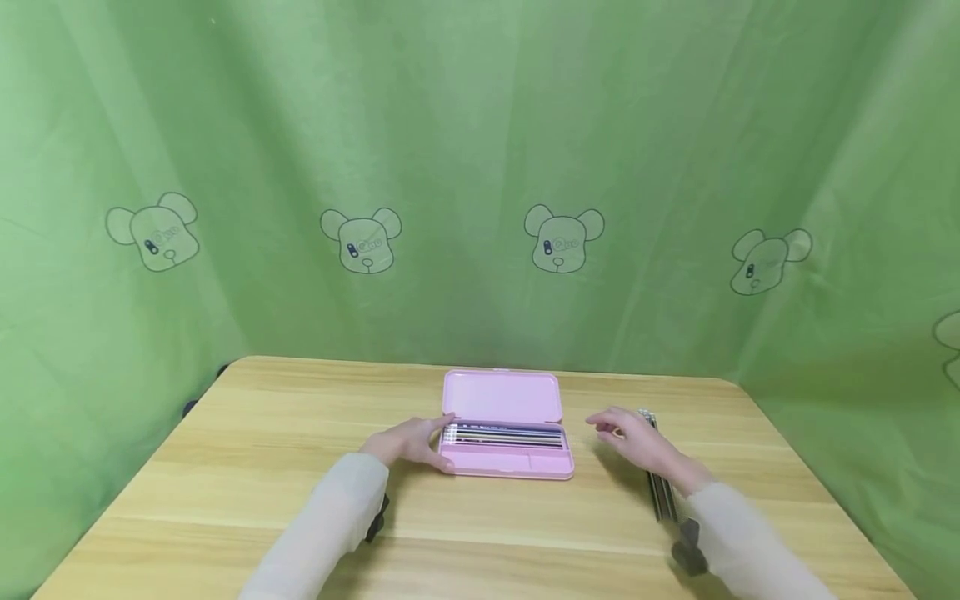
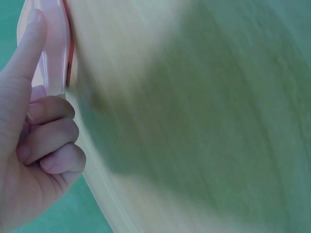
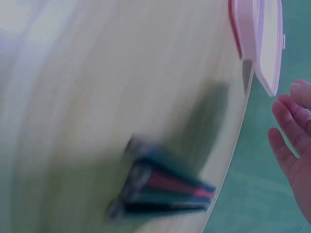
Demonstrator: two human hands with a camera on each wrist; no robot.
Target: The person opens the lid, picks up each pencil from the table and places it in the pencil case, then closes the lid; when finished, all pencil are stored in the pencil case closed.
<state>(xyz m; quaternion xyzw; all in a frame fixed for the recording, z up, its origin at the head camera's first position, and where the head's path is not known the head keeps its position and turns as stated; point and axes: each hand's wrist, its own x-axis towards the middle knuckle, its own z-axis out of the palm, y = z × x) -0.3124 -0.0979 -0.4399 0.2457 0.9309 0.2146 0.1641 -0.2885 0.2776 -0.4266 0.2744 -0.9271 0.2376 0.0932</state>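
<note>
A pink pencil case (image 1: 491, 462) lies with its lid raised at the back of the table, several pencils (image 1: 510, 437) in its rear compartment. My left hand (image 1: 408, 440) holds the case's left end, thumb at the front and index finger near the hinge; in the left wrist view its other fingers curl inward beside the case. To the right of the case my right hand (image 1: 633, 437) hovers with loosely bent fingers and nothing in them. Below and beside that hand lies a bundle of dark pencils (image 1: 662, 498), partly hidden by it in the head view and blurred in the right wrist view.
The wooden table (image 1: 225, 467) ends just behind the case's lid. A green curtain (image 1: 450, 125) with bear-head drawings hangs round the back and sides. The case's narrow front compartments (image 1: 487, 461) show bare pink bottoms.
</note>
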